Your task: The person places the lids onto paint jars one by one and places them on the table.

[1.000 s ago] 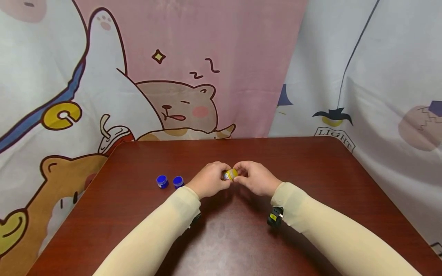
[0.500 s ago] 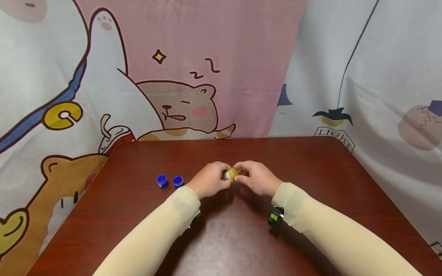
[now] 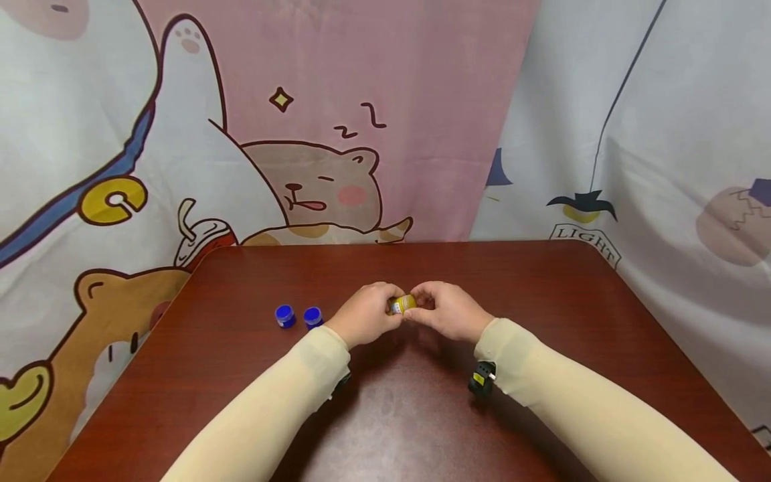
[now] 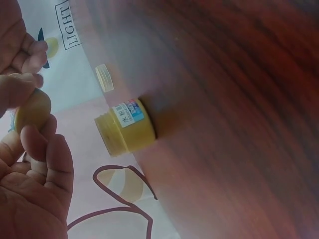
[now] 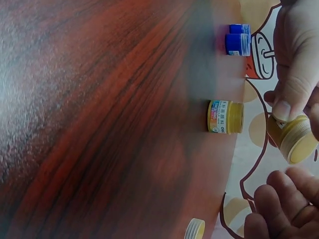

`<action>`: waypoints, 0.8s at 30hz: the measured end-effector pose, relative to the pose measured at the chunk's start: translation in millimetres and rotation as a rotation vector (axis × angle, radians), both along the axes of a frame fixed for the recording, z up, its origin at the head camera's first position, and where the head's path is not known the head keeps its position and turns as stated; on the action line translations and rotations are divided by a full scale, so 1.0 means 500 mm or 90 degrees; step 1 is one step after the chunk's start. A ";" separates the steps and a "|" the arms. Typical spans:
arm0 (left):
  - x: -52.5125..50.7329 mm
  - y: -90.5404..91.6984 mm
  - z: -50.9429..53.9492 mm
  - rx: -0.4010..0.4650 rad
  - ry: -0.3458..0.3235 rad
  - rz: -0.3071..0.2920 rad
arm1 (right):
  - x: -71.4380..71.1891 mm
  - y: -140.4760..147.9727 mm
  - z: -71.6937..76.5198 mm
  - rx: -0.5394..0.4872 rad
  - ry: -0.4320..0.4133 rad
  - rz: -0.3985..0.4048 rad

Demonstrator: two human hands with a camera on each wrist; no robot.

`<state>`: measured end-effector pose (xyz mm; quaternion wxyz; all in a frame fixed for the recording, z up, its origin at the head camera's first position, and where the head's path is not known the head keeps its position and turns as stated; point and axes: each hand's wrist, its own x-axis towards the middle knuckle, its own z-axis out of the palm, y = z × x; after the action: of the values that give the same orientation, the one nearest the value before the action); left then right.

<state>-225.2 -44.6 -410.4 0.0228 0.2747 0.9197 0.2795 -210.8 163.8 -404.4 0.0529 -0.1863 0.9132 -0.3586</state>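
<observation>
In the head view my left hand (image 3: 370,312) grips a small yellow paint jar (image 3: 400,305) above the middle of the table. My right hand (image 3: 448,311) has its thumb and fingertips at the jar's capped end. The right wrist view shows my left thumb pressed on the label side of this jar (image 5: 289,137), its lid end facing my right hand's curled fingertips (image 5: 279,199). Another yellow jar (image 4: 128,128) sits upright on the table with its threaded neck bare. A clear ribbed lid (image 4: 104,78) lies near it. Both are hidden in the head view.
Two blue paint jars (image 3: 285,316) stand side by side to the left of my left hand. The dark red-brown table (image 3: 512,274) reaches back to a cartoon-printed cloth (image 3: 446,134). Wrist cameras (image 3: 481,378) hang under both sleeves.
My right thumb has moved slightly left along the held jar, and less of its yellow end shows. My left hand stays almost still. The view has shifted slightly.
</observation>
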 end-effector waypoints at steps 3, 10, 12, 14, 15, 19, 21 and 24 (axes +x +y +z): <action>-0.001 0.000 -0.002 0.000 -0.002 0.001 | -0.001 0.002 -0.002 -0.010 0.018 0.014; -0.003 -0.001 -0.006 0.000 0.002 -0.001 | -0.004 0.000 -0.007 -0.002 0.042 0.016; -0.002 -0.001 -0.007 0.002 -0.001 0.000 | -0.005 0.000 -0.008 0.002 0.043 0.016; -0.002 -0.002 -0.007 0.003 -0.004 0.002 | -0.005 -0.001 -0.009 0.002 0.044 0.014; -0.002 -0.003 -0.007 0.003 -0.004 0.003 | -0.006 0.000 -0.010 0.002 0.048 0.015; -0.002 -0.004 -0.008 0.003 -0.001 0.005 | -0.005 -0.001 -0.008 0.000 0.062 0.012; -0.003 -0.004 -0.008 0.004 0.000 0.005 | -0.005 -0.001 -0.007 0.002 0.064 0.012; -0.004 -0.005 -0.009 0.005 0.001 0.005 | -0.003 -0.003 -0.005 0.002 0.054 0.011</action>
<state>-227.0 -47.1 -414.7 0.0196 0.2716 0.9196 0.2831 -212.1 162.2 -406.7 0.0173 -0.2090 0.9135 -0.3487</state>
